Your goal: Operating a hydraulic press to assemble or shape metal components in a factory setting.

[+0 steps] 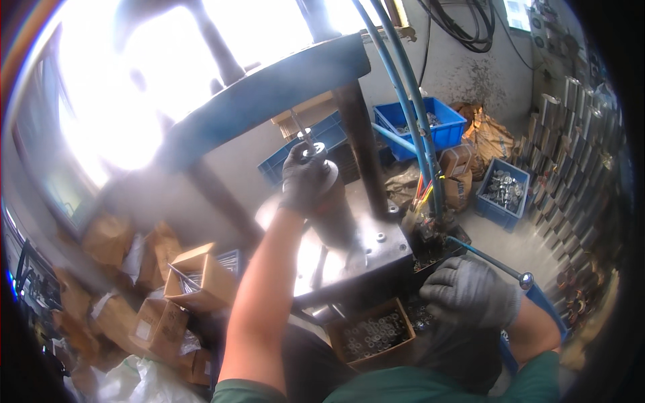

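My left hand [302, 178], in a dark grey glove, reaches into a press under its blue top beam [275, 94]. Its fingers are closed at a small round metal part [314, 149], which sits under a thin vertical rod. Beneath that hand lies the shiny metal press table [369, 245]. My right hand [467, 292], in a grey glove, hovers right of the table with fingers curled; whatever they may hold is hidden. Beside its wrist is a lever [487, 258] with a shiny ball knob [526, 280]. Below the table, a cardboard box [356, 359] contains many small metal rings.
Blue hoses [406, 87] run down by the press's dark post [359, 148]. Blue bins [443, 138] of metal parts stand at the right, beside stacked metal tubes [547, 174]. At left are an open carton [191, 258] of rods and several brown packages [158, 329].
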`<state>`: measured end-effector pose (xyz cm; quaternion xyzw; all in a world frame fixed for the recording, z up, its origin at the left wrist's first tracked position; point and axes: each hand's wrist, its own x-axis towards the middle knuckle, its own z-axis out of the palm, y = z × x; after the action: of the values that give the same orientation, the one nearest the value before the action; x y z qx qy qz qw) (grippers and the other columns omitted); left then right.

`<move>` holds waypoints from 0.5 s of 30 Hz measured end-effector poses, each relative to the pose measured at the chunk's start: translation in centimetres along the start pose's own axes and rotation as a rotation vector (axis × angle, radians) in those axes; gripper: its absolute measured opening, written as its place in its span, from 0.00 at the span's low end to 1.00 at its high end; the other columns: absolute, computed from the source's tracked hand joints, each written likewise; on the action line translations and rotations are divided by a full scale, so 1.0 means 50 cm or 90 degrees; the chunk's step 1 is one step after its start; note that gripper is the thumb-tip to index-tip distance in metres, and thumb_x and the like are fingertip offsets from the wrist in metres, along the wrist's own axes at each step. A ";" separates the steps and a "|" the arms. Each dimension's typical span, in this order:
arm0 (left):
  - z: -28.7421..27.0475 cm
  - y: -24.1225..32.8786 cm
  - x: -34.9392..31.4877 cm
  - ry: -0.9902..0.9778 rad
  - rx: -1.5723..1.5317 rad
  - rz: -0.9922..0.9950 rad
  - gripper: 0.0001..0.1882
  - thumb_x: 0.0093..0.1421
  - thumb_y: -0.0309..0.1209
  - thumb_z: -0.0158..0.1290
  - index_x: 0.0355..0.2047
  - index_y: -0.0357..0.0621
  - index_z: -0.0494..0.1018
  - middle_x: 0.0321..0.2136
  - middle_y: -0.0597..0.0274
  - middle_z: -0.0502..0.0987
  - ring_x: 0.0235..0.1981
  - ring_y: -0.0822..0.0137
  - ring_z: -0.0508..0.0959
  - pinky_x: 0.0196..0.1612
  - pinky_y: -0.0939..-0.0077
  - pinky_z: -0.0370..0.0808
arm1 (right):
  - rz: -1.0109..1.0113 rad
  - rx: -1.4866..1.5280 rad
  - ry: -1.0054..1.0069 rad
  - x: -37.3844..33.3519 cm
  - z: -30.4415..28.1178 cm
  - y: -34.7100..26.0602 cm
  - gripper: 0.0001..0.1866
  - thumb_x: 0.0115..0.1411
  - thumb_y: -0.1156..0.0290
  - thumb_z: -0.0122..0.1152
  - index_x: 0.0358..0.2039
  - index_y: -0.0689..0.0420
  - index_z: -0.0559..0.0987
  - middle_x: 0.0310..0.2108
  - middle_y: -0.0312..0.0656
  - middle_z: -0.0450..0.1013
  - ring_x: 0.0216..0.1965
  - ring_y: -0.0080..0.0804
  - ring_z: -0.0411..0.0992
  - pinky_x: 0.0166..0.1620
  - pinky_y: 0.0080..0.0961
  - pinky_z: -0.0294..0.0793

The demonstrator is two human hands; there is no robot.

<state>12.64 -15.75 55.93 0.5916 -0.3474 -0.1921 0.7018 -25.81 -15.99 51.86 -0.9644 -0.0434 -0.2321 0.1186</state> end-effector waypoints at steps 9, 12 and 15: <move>-0.012 -0.023 0.016 -0.004 0.067 0.039 0.19 0.62 0.29 0.66 0.53 0.44 0.76 0.38 0.64 0.81 0.37 0.74 0.81 0.39 0.78 0.80 | 0.361 -0.148 -0.284 -0.135 -0.117 0.047 0.22 0.58 0.54 0.67 0.46 0.57 0.84 0.40 0.48 0.81 0.42 0.51 0.80 0.46 0.44 0.79; -0.022 -0.045 0.038 0.012 0.096 0.068 0.22 0.61 0.34 0.68 0.53 0.40 0.78 0.37 0.61 0.83 0.34 0.74 0.81 0.40 0.80 0.79 | 0.353 -0.134 -0.256 -0.157 -0.091 0.024 0.20 0.59 0.54 0.66 0.43 0.56 0.85 0.37 0.48 0.81 0.39 0.50 0.81 0.45 0.43 0.80; -0.026 -0.056 0.046 -0.001 0.143 0.079 0.22 0.61 0.30 0.66 0.54 0.39 0.77 0.43 0.56 0.84 0.41 0.67 0.83 0.45 0.73 0.81 | 0.405 -0.083 -0.305 -0.165 -0.056 0.001 0.16 0.58 0.55 0.66 0.35 0.56 0.84 0.31 0.49 0.81 0.36 0.52 0.80 0.42 0.45 0.80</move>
<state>15.56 -17.05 53.73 0.6439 -0.4031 -0.1088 0.6412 -34.34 -16.97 50.49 -0.9621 0.2457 0.0456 0.1094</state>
